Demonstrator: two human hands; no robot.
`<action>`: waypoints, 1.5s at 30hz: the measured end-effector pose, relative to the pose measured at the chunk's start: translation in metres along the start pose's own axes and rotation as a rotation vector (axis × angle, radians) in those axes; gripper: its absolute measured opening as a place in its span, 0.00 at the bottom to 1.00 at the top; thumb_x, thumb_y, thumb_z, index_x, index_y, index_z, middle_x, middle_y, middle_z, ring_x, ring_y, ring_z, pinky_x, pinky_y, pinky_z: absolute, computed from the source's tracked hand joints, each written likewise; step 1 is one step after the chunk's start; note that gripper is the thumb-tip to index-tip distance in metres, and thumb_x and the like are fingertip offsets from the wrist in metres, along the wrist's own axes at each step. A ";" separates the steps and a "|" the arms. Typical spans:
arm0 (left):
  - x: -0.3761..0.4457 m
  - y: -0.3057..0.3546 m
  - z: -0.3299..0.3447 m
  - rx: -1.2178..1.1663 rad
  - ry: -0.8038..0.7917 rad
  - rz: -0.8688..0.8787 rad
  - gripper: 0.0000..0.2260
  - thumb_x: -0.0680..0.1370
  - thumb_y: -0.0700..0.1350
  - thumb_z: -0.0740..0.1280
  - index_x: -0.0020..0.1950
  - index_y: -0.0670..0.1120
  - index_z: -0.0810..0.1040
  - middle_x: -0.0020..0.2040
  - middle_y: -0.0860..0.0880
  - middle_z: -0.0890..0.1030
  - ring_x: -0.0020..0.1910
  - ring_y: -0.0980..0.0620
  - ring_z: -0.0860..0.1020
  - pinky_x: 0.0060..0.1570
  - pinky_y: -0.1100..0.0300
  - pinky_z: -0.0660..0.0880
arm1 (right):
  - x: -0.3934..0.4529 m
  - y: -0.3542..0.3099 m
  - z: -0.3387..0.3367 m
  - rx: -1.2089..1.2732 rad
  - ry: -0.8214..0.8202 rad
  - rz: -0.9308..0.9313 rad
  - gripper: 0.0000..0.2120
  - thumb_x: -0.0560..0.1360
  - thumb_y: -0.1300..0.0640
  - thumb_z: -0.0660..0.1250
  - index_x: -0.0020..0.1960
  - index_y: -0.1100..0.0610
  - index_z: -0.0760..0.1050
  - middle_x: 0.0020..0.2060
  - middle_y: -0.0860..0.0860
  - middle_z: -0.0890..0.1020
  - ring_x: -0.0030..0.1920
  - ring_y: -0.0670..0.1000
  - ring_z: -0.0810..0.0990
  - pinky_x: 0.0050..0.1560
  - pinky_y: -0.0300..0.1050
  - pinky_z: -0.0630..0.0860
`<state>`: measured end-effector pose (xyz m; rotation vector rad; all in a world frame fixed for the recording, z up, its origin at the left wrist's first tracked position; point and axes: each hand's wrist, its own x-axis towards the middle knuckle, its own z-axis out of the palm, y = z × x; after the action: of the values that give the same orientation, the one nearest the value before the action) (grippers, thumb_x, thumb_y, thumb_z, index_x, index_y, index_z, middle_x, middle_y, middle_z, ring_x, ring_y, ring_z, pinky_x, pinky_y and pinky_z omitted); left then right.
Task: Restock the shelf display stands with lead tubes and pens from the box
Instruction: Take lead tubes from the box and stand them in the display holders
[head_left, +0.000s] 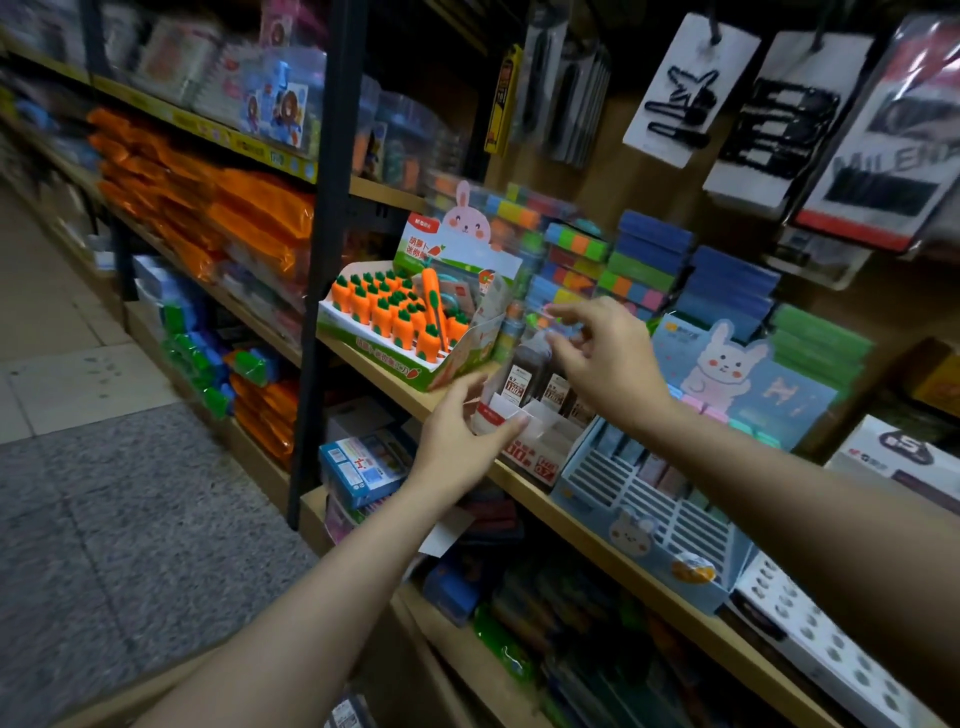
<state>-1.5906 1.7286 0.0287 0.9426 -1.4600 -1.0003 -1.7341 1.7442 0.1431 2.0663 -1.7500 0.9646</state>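
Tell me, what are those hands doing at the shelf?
A person is restocking a shop shelf. The left hand steadies the white lead tube stand by its front corner. The right hand reaches over its dark tubes, fingers pinching something small and blurry. A carrot display sits beside it.

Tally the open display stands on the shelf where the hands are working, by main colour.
Green-and-white carrot stand: 1
White lead tube stand: 1
Light blue rabbit stand: 1
Total: 3
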 end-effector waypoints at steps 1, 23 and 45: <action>-0.002 0.001 -0.004 -0.016 0.027 0.013 0.24 0.71 0.50 0.75 0.65 0.52 0.72 0.61 0.53 0.77 0.60 0.56 0.75 0.60 0.59 0.73 | -0.009 -0.002 -0.009 0.092 0.049 0.031 0.11 0.78 0.55 0.66 0.59 0.53 0.79 0.52 0.49 0.80 0.44 0.44 0.78 0.48 0.40 0.77; -0.287 -0.187 -0.093 0.347 0.469 -0.993 0.07 0.78 0.39 0.67 0.54 0.38 0.80 0.53 0.41 0.82 0.54 0.42 0.79 0.48 0.62 0.69 | -0.333 -0.051 0.203 0.390 -0.885 0.533 0.10 0.75 0.60 0.65 0.52 0.54 0.83 0.49 0.52 0.85 0.50 0.52 0.81 0.44 0.34 0.67; -0.297 -0.267 -0.080 0.897 0.106 -0.814 0.22 0.78 0.45 0.63 0.72 0.47 0.68 0.75 0.54 0.66 0.68 0.47 0.64 0.62 0.61 0.60 | -0.370 -0.073 0.307 0.282 -0.950 0.622 0.09 0.75 0.54 0.70 0.52 0.58 0.81 0.43 0.53 0.84 0.45 0.51 0.81 0.43 0.40 0.73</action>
<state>-1.4699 1.9114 -0.3142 2.3272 -1.4481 -0.7852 -1.5875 1.8650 -0.3045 2.4067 -3.0018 0.3190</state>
